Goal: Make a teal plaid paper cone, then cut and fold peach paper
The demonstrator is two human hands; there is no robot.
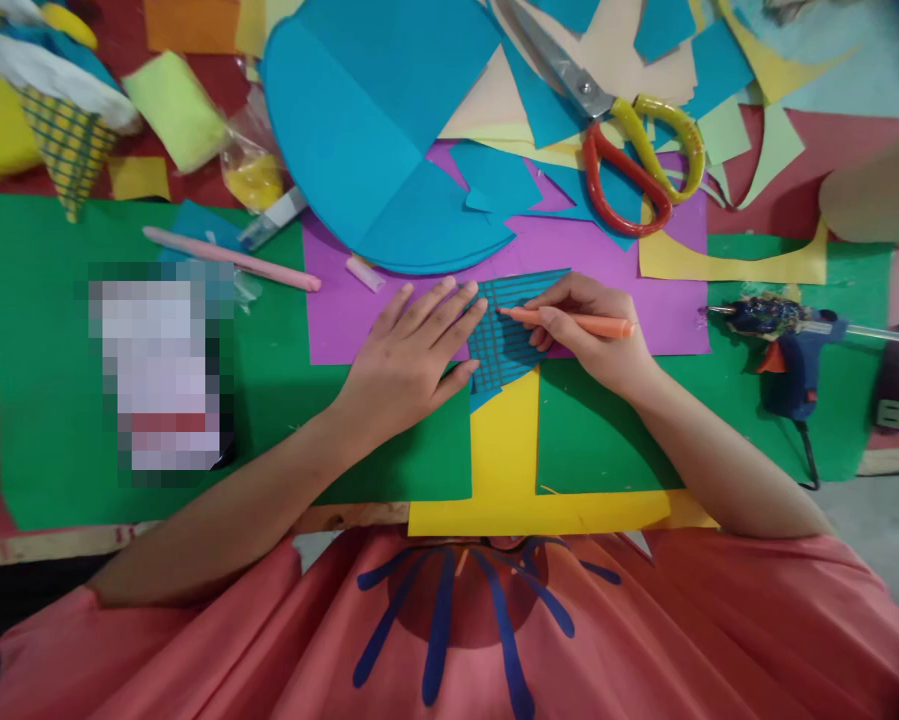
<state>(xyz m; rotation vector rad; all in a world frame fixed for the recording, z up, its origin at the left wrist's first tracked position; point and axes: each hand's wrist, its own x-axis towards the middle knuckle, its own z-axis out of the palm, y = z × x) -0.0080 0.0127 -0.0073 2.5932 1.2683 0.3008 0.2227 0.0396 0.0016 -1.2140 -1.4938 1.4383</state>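
A blue paper piece (520,345) with a dark grid of drawn lines lies on purple paper (389,335), in front of me. The lines cross closely on its left part, while the right part shows mostly lines in one direction. My left hand (426,345) rests flat with fingers spread, its fingertips at the piece's left edge. In my right hand (588,320) is an orange marker pen (584,322), tip down on the grid. Below the piece, a yellow paper strip (503,440) runs toward me.
Yellow-and-red-handled scissors (606,110) lie on paper scraps at the back. A large blue paper disc (374,120) sits behind my left hand. To the right is a blue glue gun (794,370); to the left, a pink pen (231,260) and a blurred-out object (160,370).
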